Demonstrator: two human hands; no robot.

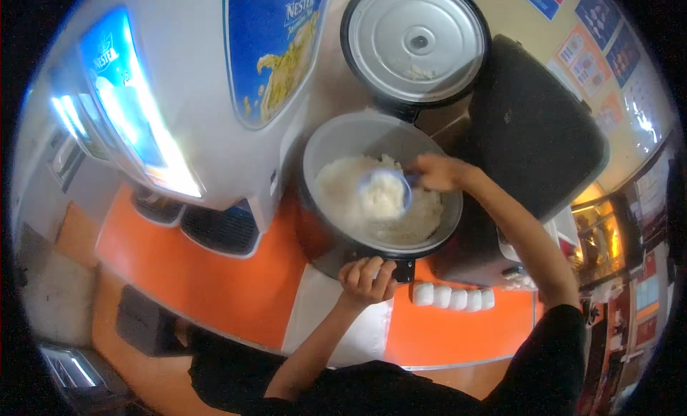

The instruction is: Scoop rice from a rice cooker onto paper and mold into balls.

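Note:
White rice [343,188] fills part of a large rice cooker [343,129] with its lid [418,40] raised at the back. My right hand [443,173] is inside the cooker's rim, closed on the handle of a round scoop or cup with a bluish rim [406,193]. The scoop is blurred and holds a mound of rice. My left hand [368,279] grips the cooker's front edge by the black latch or handle. Some rice grains cling to the underside of the lid.
A row of several white wrapped pieces [453,297] lies on the orange counter [241,292], right of a white sheet [333,330]. A drink dispenser [214,94] stands at left. A large black container [536,126] stands close on the cooker's right.

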